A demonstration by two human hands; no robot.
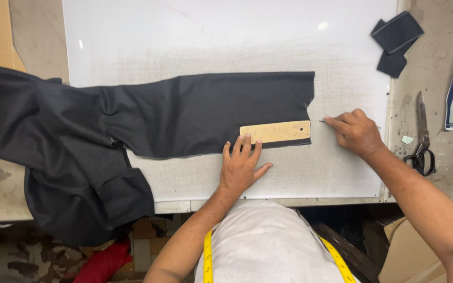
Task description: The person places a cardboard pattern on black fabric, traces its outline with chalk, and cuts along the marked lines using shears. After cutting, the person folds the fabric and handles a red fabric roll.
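The left hand [241, 166] presses flat, fingers spread, on the tan cardboard template [275, 131] to pin it at the dark fabric's [184, 112] lower right corner, while the right hand [356, 132], just right of the template, pinches a thin marking tool [325, 121].

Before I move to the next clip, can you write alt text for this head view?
A person's left hand presses a tan cardboard template flat on dark fabric spread over a white table, while the right hand pinches a thin marking tool just off the template's end. Scissors and dark fabric scraps lie to the right.
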